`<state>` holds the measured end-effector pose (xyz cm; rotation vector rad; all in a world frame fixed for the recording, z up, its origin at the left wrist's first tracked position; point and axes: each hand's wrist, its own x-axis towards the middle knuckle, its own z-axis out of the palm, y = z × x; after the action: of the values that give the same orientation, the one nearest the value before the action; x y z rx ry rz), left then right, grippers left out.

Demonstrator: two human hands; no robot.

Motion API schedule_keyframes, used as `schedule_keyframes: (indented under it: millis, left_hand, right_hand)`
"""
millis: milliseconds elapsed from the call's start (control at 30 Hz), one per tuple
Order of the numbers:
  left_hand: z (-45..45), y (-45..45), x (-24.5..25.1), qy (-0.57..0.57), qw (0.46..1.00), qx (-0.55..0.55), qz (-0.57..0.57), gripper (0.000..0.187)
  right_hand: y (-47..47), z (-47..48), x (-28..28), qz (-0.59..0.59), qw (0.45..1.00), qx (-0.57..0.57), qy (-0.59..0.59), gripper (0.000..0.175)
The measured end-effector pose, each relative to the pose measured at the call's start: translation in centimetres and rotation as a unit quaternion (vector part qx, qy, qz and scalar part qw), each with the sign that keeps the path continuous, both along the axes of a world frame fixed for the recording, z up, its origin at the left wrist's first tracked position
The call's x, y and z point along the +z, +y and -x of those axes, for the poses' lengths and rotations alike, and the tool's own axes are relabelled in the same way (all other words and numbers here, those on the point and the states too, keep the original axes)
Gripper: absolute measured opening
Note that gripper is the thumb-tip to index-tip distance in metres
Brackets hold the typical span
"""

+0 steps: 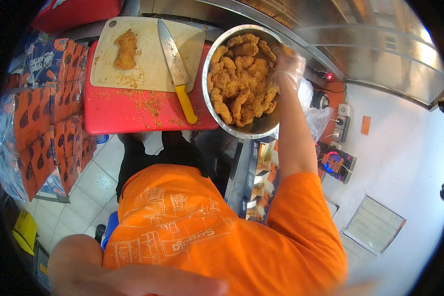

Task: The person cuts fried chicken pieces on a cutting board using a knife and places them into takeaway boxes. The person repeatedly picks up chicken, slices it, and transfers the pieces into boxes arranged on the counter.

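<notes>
A steel bowl holds many golden breaded fried pieces, which look like chicken. At its right rim is my right hand in a clear plastic glove, blurred, with a brown breaded piece at its fingers. To the left, one flat breaded cutlet lies on a white cutting board. A chef's knife with a yellow handle rests across that board, its handle over the red board underneath. My left hand is raised close to the camera, blurred and partly cut off, so its fingers are unclear.
Crumbs are scattered over both boards. Stacked orange and blue cartons in plastic wrap stand at left. A metal-framed glass cabinet rises behind the bowl. Power sockets and printed sheets are on the right wall.
</notes>
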<state>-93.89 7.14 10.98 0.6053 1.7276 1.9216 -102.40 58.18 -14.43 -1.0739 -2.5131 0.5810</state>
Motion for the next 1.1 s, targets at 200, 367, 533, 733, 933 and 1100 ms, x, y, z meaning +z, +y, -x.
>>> schedule_keyframes:
  millis: [200,367,533,733,933,1100]
  left_hand:
    - [0.3,-4.8,-0.6,-0.016,0.999,0.018,-0.022,0.085]
    - [0.5,-9.0,-1.0,-0.018,0.998,0.055,-0.04,0.092]
    - [0.5,-12.2,-0.5,-0.027,0.995,0.087,-0.037,0.099]
    - [0.8,-15.3,-0.1,-0.05,0.991,0.096,-0.074,0.107]
    - [3.1,-13.8,-3.6,-0.125,0.956,-0.012,-0.266,0.115]
    - [4.8,-7.7,-8.9,-0.222,0.909,-0.136,-0.325,0.122]
  right_hand:
    - [-10.6,-0.8,6.8,0.545,0.745,-0.035,0.382,0.026]
    - [-25.8,3.7,1.9,0.512,0.841,0.171,0.029,0.031]
    - [-31.9,7.9,-6.7,0.151,0.939,0.27,-0.153,0.043]
    - [-34.8,5.9,-4.8,0.014,0.953,0.269,-0.139,0.051]
    - [-21.5,-2.3,2.9,0.177,0.977,0.09,0.084,0.029]
    - [-6.6,-7.5,6.1,0.035,0.999,0.01,0.023,0.039]
